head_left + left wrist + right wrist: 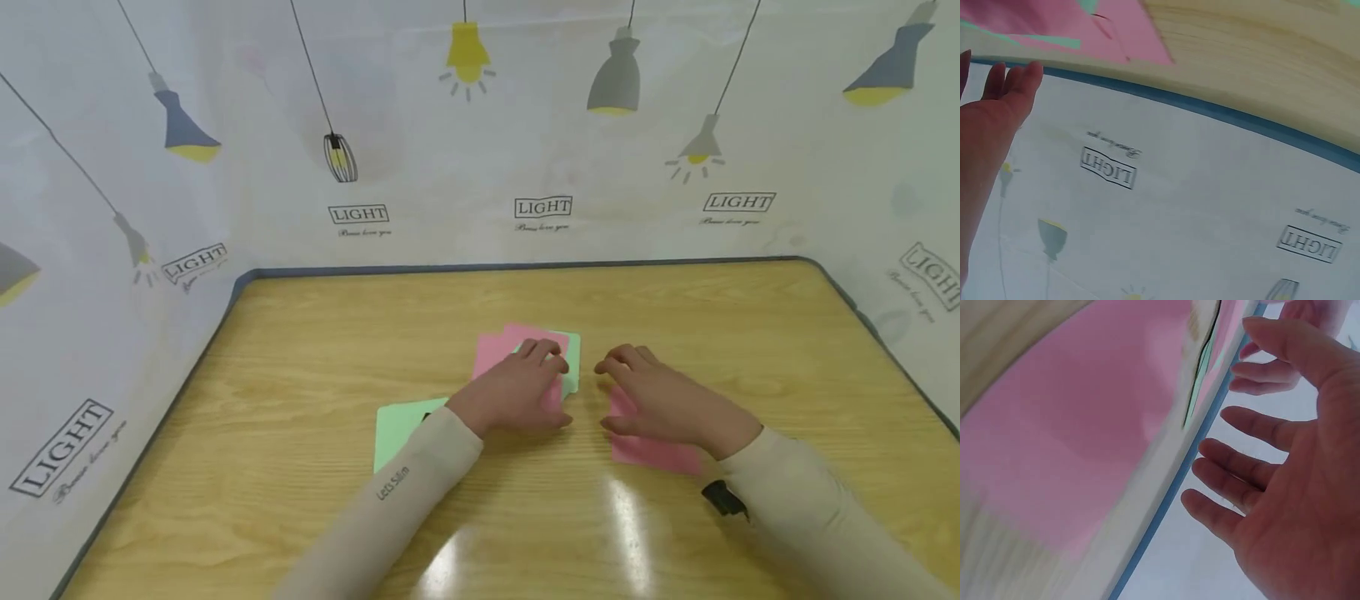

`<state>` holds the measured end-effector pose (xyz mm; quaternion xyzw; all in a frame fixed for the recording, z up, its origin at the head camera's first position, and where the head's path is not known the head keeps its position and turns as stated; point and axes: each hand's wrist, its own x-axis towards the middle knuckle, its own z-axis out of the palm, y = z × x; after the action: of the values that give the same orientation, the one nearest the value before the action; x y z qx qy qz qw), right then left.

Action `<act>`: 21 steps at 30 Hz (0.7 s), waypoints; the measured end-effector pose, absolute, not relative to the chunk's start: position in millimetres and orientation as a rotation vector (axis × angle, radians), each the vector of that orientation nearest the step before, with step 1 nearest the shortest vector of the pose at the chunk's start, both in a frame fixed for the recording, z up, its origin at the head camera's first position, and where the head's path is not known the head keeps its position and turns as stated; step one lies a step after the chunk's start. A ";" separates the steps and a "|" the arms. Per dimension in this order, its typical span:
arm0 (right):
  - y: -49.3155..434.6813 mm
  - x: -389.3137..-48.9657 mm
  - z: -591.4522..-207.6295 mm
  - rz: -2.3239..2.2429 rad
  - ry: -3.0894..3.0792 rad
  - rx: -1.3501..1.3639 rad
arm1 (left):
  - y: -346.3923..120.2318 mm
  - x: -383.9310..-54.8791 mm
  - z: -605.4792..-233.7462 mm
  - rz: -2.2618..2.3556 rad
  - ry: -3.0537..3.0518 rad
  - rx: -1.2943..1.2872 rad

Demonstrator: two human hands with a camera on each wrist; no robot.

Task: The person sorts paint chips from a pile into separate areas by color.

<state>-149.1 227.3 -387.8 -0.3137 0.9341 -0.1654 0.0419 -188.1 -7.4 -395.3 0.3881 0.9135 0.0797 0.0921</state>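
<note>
Pink sheet (654, 454): lay flat on the wooden table (322, 350), partly covered from above by the right hand (667, 406), with its near edge left bare. Looked thin as paper, so judged very light, limp, easily creased by a firm squeeze, and likely to slide over smooth wood rather than lift cleanly; probably best taken by that near edge or a corner, with the thumb beneath and fingertips on top. Held nothing in that right hand, with fingers loosely spread and thumb well apart. Off to the left, noted a green sheet (397, 427), partly hidden beneath the left sleeve (435, 467). Slightly farther, saw the left hand (517, 392) over an overlapping pile of pink and green sheets (495, 348), with thumb and fingers apart and nothing visibly clamped between; could not tell touching from hovering. Judged the pile equally light but prone to slipping, hence better pinched through its whole thickness. Beyond, noted a dark blue strip (480, 267) along the table's far side, then a pale backdrop (450, 167) printed with hanging lamps.
</note>
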 end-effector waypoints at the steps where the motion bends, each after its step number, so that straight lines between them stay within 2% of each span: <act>1: 221.2 -151.7 -387.5 -0.503 2.853 -0.969 | -14.9 -190.7 -394.8 0.258 2.716 1.121; 6: 190.6 -163.7 -389.1 -0.445 2.814 -1.009 | -43.2 -199.1 -397.6 0.307 2.689 1.028; 12: 159.6 -176.0 -393.8 -0.360 2.791 -1.040 | -54.4 -201.6 -403.1 0.260 2.654 1.023; 21: 146.9 -182.6 -394.9 -0.307 2.768 -0.997 | -56.6 -203.5 -404.9 0.280 2.653 1.059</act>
<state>-182.6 146.9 -394.9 -0.3356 0.9318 -0.1034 0.0917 -203.5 -56.6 -404.9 0.3657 0.9157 0.0966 0.1354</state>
